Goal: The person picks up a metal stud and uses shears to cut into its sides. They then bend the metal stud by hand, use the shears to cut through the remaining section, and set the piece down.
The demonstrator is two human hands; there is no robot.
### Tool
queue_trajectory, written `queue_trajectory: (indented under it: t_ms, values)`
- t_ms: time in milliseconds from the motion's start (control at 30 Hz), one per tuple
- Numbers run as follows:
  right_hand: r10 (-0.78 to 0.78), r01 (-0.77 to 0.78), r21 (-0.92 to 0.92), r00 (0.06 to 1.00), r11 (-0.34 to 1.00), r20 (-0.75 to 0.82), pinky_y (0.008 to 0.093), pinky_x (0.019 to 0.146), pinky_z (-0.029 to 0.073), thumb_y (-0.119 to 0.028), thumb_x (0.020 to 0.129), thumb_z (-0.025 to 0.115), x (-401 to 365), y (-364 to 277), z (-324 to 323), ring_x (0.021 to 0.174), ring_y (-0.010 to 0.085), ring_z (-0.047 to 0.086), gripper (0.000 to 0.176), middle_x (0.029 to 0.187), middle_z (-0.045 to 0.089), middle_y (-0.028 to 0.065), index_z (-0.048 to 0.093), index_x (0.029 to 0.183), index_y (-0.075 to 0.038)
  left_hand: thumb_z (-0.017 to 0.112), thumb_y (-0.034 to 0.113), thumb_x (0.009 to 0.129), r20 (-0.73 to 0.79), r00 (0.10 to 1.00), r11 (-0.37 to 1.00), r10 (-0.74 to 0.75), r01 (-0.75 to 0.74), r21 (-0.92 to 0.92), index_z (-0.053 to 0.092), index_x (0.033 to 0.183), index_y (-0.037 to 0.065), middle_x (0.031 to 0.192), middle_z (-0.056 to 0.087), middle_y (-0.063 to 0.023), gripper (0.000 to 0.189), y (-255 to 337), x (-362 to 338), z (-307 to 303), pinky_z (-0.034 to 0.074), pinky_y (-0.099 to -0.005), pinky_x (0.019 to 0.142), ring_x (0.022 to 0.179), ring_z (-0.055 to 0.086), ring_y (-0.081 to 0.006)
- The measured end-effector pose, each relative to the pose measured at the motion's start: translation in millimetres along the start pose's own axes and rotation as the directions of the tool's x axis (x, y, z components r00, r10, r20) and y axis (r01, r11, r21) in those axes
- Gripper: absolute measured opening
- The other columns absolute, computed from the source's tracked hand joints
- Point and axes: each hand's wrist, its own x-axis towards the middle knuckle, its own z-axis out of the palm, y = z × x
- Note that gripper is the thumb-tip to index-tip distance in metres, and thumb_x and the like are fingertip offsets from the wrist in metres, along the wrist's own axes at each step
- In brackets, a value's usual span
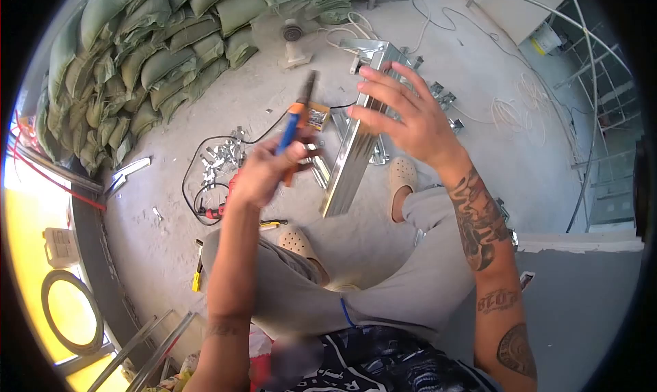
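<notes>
My left hand [263,173] is closed round a pair of snips [293,125] with blue and orange handles; the dark jaws point up and away, blurred by motion. In front of me, between my feet, a shiny galvanized metal channel [356,163] slopes away, its bent far end higher in view. My right hand [407,115] has its fingers spread and overlaps the upper part of this channel. Under the left hand, a red corded power tool [213,213] lies on the floor next to a heap of small metal pieces [222,156].
Green sandbags [157,50] are piled at the back left. A small yellow box [318,116] sits beyond the channel, with metal brackets [441,94] to its right. A yellow-handled tool [197,281] lies by my left knee. Loose white cable [506,111] coils across the right floor.
</notes>
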Motion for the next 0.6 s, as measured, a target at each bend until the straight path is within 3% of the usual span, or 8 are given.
queue_trajectory:
  t_ms: [67, 167, 267, 333, 367, 400, 433, 600]
  values:
    - [-0.009, 0.008, -0.02, 0.998, 1.0, -0.059, 0.0464, 0.107, 0.04, -0.014, 0.083, 0.063, 3.6, -11.5, -1.4, 0.127, 0.0166, 0.052, 0.034, 0.123, 0.056, -0.0001, 0.066, 0.115, -0.025, 0.08, 0.03, 0.081, 0.206, 0.977, 0.987, -0.059, 0.088, -0.133, 0.052, 0.132, -0.007, 0.109, 0.065, -0.013, 0.069, -11.5, -2.2, 8.0, 0.054, -0.037, 0.086, 0.101, 0.067, -0.0264]
    - [-0.018, 0.005, -0.097, 0.991, 0.995, -0.131, 0.0444, 0.104, 0.041, -0.016, 0.084, 0.066, 0.6, -12.4, -0.6, 0.127, 0.0174, 0.051, 0.034, 0.126, 0.055, 0.0009, 0.067, 0.115, -0.029, 0.081, 0.013, 0.079, 0.16, 0.987, 0.917, -0.029, 0.09, -0.389, 0.05, 0.133, -0.008, 0.094, 0.065, -0.0062, 0.065, -5.3, -15.2, 59.2, 0.052, -0.0262, 0.068, 0.077, 0.062, -0.0139]
    - [0.04, -0.05, -0.031, 0.963, 0.998, -0.265, 0.0459, 0.104, 0.041, -0.02, 0.079, 0.072, 2.2, -14.2, 5.4, 0.128, 0.0236, 0.05, 0.048, 0.128, 0.054, 0.0074, 0.06, 0.125, -0.024, 0.08, 0.007, 0.08, 0.048, 0.999, 0.958, 0.023, -0.008, -0.288, 0.053, 0.132, -0.005, 0.09, 0.062, -0.003, 0.06, -0.3, -14.0, 69.6, 0.05, -0.0229, 0.067, 0.075, 0.058, -0.0093]
    - [0.696, -0.534, 0.491, 0.677, 0.688, -0.239, 0.0463, 0.103, 0.042, -0.025, 0.082, 0.075, 3.6, -29.1, 16.3, 0.126, 0.0273, 0.049, 0.06, 0.129, 0.053, 0.0119, 0.051, 0.136, -0.016, 0.079, 0.007, 0.081, -0.044, 0.992, 0.991, 0.122, -0.124, -0.045, 0.054, 0.131, -0.003, 0.092, 0.061, -0.0032, 0.057, -11.2, -7.9, 54.9, 0.05, -0.0239, 0.069, 0.079, 0.059, -0.0097]
    - [0.695, -0.531, 0.495, 0.679, 0.688, -0.237, 0.0463, 0.103, 0.042, -0.025, 0.082, 0.075, 3.0, -36.7, 17.5, 0.126, 0.0273, 0.049, 0.06, 0.129, 0.053, 0.0119, 0.051, 0.136, -0.016, 0.079, 0.007, 0.081, -0.099, 0.967, 0.955, 0.236, -0.213, 0.205, 0.056, 0.13, -0.001, 0.093, 0.061, -0.0035, 0.054, -13.7, -4.6, 50.9, 0.05, -0.0248, 0.071, 0.083, 0.06, -0.0102]
    - [0.788, -0.603, 0.797, 0.489, -0.005, 0.375, 0.0436, 0.101, 0.043, -0.026, 0.085, 0.074, 1.2, -44.9, 17.4, 0.122, 0.0256, 0.051, 0.06, 0.126, 0.054, 0.0118, 0.047, 0.137, -0.01, 0.077, 0.008, 0.083, -0.133, 0.965, 0.948, 0.227, -0.187, 0.259, 0.059, 0.126, 0.0, 0.101, 0.061, -0.004, 0.047, -15.7, -2.8, 49.1, 0.049, -0.026, 0.077, 0.086, 0.058, -0.01]
    - [0.376, -0.495, 0.512, 0.352, -0.702, 0.857, 0.041, 0.099, 0.045, -0.027, 0.088, 0.072, 0.7, -49.8, 20.0, 0.118, 0.0239, 0.054, 0.061, 0.124, 0.055, 0.0117, 0.044, 0.137, -0.004, 0.077, 0.008, 0.083, -0.135, 0.965, 0.947, 0.226, -0.185, 0.261, 0.059, 0.126, 0.0, 0.101, 0.061, -0.004, 0.047, -16.9, -1.3, 48.9, 0.049, -0.026, 0.077, 0.086, 0.058, -0.01]
    - [0.535, -0.491, 0.771, 0.556, -0.406, 0.636, 0.0309, 0.091, 0.048, -0.028, 0.094, 0.066, 5.6, -58.1, 55.1, 0.108, 0.0173, 0.059, 0.05, 0.117, 0.059, 0.011, 0.047, 0.129, 0.003, 0.069, 0.005, 0.086, -0.114, 0.922, 0.865, 0.371, -0.298, 0.403, 0.059, 0.122, -0.001, 0.118, 0.057, -0.0065, 0.038, -17.2, -1.4, 43.2, 0.044, -0.0289, 0.093, 0.108, 0.055, -0.0153]
